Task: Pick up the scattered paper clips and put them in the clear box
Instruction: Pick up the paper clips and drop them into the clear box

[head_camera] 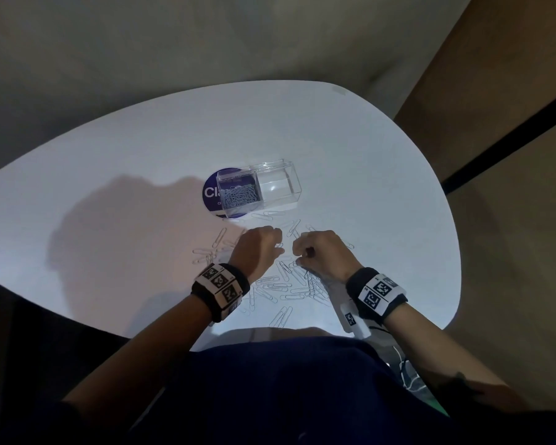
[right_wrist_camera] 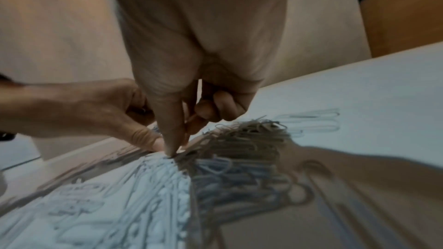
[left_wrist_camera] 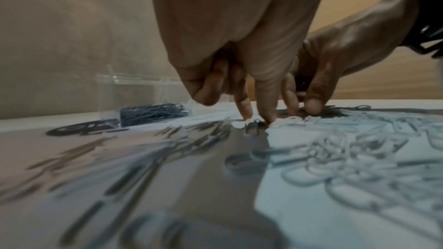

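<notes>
The clear box [head_camera: 276,187] stands open at mid-table with a heap of paper clips [head_camera: 239,197] in its left part; the left wrist view shows the box [left_wrist_camera: 134,92] too. Loose paper clips [head_camera: 280,287] lie scattered on the white table [head_camera: 382,187] in front of it. My left hand [head_camera: 280,248] is curled among them, and its thumb and forefinger pinch a clip [left_wrist_camera: 251,125] lying on the tabletop. Just to its right, my right hand [head_camera: 297,256] is curled as well, its thumb and forefinger [right_wrist_camera: 171,147] pinched together at the edge of a dense pile of clips [right_wrist_camera: 239,150].
A round purple sticker [head_camera: 211,191] with white letters lies partly under the box's left end. The table's curved near edge runs just below the clips, against my lap. A beige wall and a brown panel [head_camera: 495,123] with a dark strip stand behind and to the right.
</notes>
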A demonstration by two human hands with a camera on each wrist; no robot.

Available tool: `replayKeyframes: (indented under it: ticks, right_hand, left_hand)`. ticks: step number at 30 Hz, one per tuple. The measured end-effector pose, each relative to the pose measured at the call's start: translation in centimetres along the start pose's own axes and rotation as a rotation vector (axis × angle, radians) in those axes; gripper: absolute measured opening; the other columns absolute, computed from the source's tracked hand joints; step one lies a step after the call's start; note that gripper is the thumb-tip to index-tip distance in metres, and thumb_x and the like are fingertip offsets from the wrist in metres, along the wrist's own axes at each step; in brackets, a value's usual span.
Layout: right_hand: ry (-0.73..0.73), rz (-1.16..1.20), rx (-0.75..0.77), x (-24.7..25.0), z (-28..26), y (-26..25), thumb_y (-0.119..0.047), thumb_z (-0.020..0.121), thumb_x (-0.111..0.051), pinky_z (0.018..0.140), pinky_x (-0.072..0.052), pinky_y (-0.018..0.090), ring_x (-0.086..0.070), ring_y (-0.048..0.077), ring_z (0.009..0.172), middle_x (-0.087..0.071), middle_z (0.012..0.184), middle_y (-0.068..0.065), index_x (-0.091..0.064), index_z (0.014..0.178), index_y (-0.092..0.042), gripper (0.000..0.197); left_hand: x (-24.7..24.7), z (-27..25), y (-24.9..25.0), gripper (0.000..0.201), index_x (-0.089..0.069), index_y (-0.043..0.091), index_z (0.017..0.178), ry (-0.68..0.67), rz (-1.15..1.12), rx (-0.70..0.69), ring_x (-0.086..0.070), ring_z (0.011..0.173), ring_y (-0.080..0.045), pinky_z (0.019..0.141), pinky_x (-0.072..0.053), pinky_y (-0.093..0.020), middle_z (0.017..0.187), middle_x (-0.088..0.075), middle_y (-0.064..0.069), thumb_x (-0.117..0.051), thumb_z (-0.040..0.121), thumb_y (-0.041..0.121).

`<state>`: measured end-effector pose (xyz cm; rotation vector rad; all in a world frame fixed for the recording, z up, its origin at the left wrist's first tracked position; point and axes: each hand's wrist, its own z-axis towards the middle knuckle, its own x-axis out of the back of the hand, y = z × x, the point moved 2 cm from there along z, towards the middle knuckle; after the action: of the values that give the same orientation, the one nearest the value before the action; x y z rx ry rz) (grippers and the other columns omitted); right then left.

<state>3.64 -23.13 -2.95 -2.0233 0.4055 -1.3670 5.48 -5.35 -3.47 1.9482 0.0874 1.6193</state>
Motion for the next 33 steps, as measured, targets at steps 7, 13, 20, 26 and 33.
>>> replayKeyframes:
  ticks: [7,13,20,26,33]
  right_hand:
    - [-0.117,-0.112,0.011,-0.7,-0.1,0.3,-0.013,0.076,-0.072,0.073,-0.053,0.036,-0.060,0.012,0.078,-0.064,0.085,-0.010,-0.061,0.072,-0.021,0.014]
    - [-0.106,0.102,-0.027,0.1,-0.6,0.1,-0.014,0.083,-0.070,0.066,-0.050,0.032,-0.056,0.011,0.064,-0.054,0.071,-0.011,-0.048,0.067,-0.022,0.028]
    - [-0.035,0.430,-0.172,1.4,-1.8,1.4,0.001,0.077,-0.080,0.076,-0.055,0.029,-0.061,0.007,0.072,-0.070,0.085,0.004,-0.070,0.083,-0.023,0.026]
    - [-0.153,0.359,-0.140,1.0,-2.6,1.8,-0.010,0.066,-0.092,0.078,-0.058,0.030,-0.068,0.015,0.081,-0.072,0.093,0.000,-0.076,0.082,-0.015,0.023]
    - [0.039,-0.026,0.004,-0.4,-1.5,0.9,-0.018,0.079,-0.076,0.071,-0.052,0.037,-0.059,0.016,0.075,-0.062,0.082,-0.005,-0.059,0.072,-0.025,0.020]
  left_hand:
    - [0.0,0.0,0.1,0.007,-0.060,0.008,0.077,-0.088,0.006,0.096,-0.057,0.063,-0.025,0.058,-0.046,-0.036,0.071,-0.064,-0.007,-0.065,0.077,0.014]
    - [1.1,-0.6,0.1,0.015,-0.057,0.007,0.075,-0.128,-0.180,0.086,-0.057,0.062,-0.026,0.059,-0.044,-0.036,0.071,-0.064,-0.008,-0.064,0.080,0.019]
    - [3.1,-1.2,-0.6,0.008,-0.057,0.007,0.073,-0.332,-0.836,0.376,-0.040,0.053,-0.010,0.049,-0.031,-0.022,0.074,-0.066,-0.004,-0.053,0.080,0.006]
    - [2.2,-1.6,-1.0,0.016,-0.067,0.001,0.094,-0.412,-0.873,0.400,-0.043,0.047,-0.010,0.046,-0.034,-0.020,0.062,-0.062,0.000,-0.058,0.081,0.002]
    - [1.0,-1.2,-0.2,0.021,-0.053,0.013,0.071,-0.417,-0.979,0.509,-0.034,0.046,-0.009,0.042,-0.024,-0.021,0.059,-0.044,0.001,-0.062,0.085,0.024]
